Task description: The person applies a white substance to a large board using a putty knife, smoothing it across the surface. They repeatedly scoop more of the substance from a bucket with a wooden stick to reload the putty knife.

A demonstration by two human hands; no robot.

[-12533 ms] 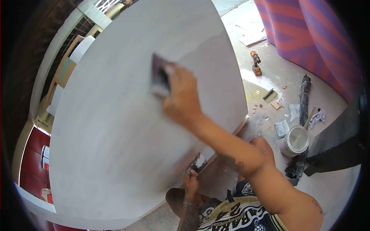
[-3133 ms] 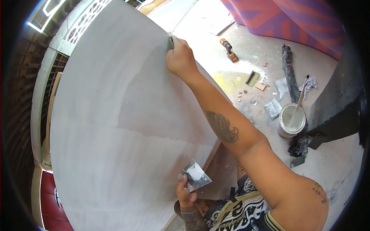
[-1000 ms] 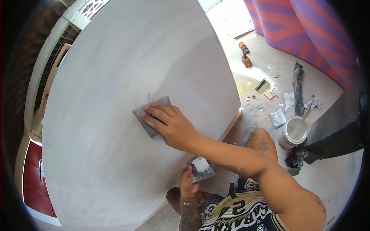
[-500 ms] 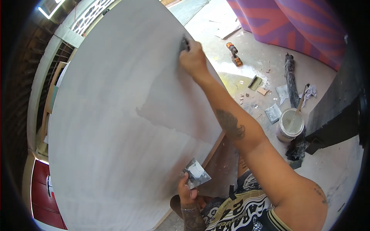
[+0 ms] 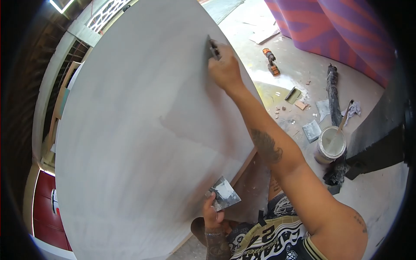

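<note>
My right hand (image 5: 226, 68) is stretched out over the upper part of a large grey panel (image 5: 130, 108). Its fingers are closed around a dark putty knife (image 5: 213, 47), whose blade lies at the panel's surface near the right edge; the hand covers much of the tool. A slightly darker patch spreads on the panel below it. Low in the view, my left hand (image 5: 212, 214) grips a square metal scraper (image 5: 225, 193) with a smear of white putty on its face. This scraper is held beside the panel's lower right edge, close to my body.
On the floor to the right are an orange cordless drill (image 5: 271, 62), a pale bucket (image 5: 330, 144) with a stick in it, flat scraper-like plates (image 5: 311, 131) and a long dark wrapped bundle (image 5: 333, 93). A purple and coral curved surface (image 5: 333, 34) stands behind them.
The whole view has shifted slightly, so most things appear farther right. The darker patch's outline on the panel looks fainter. Both hands keep their tools.
</note>
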